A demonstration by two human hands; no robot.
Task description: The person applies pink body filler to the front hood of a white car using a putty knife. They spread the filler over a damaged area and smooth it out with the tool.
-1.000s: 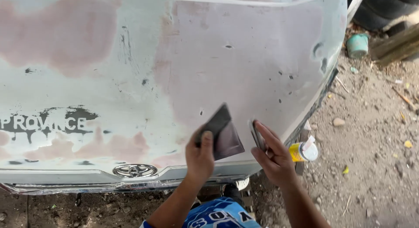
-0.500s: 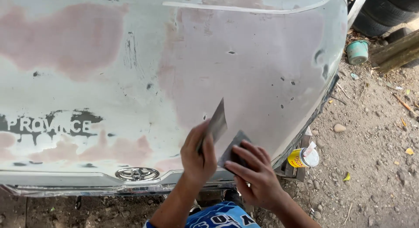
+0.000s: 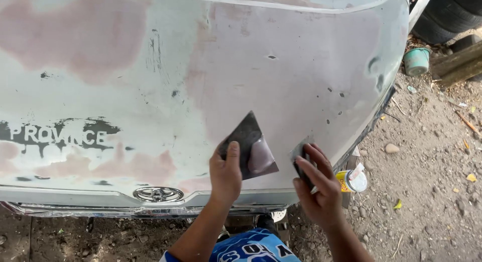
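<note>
Against the car panel (image 3: 301,91), left hand (image 3: 224,177) grips an upward-pointing dark spreader (image 3: 248,144); right hand (image 3: 315,184) fingers clasp a smaller blade (image 3: 299,156).

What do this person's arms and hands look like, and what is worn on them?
Both the left hand and the right hand are bare: no gloves, rings or watch visible. Forearms are uncovered, with no sleeves in view. Below them shows a blue garment with white print.

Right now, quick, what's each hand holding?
Left hand: closed on a dark flat board with pinkish filler on it.
Right hand: closed on a small spreader.
</note>
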